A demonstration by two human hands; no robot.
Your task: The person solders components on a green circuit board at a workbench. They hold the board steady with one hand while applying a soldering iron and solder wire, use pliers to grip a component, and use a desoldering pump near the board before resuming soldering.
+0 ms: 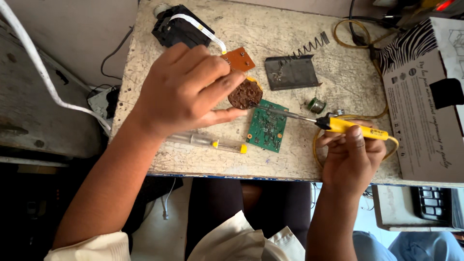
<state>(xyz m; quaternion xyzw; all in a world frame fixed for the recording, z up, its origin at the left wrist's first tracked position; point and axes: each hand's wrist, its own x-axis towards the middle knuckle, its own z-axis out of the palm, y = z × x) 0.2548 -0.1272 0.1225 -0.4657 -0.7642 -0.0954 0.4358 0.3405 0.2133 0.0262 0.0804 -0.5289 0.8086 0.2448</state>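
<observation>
Head view, left hand: the left hand (186,92) is closed lightly around a small round tin of brown flux paste (245,94), thumb below and fingertips on its near rim, holding it tilted just above the table (203,159).
Head view, right hand: the right hand (352,155) is wrapped around the yellow grip of a soldering iron (338,124), fingers curled under, thumb on top; its metal tip reaches left to the edge of the tin.
Head view, circuit board: a green circuit board (267,126) lies flat on the table directly under the iron's shaft, just beside the tin, untouched by either hand.
Head view, handling: the tin looks light and rigid, its paste soft and sticky, so the rim is the sensible hold. The board seems thin, stiff and fragile on its component face; its bare edges are the place to grip. The iron's metal end is probably hot, so only the yellow handle is safe.
Head view, surroundings: a clear-handled screwdriver (212,143) lies near the left wrist; an orange board (239,59), a grey metal plate (291,72) with a spring (309,47), and a solder spool (316,105) sit farther back; a cardboard box (425,96) stands at the right.
</observation>
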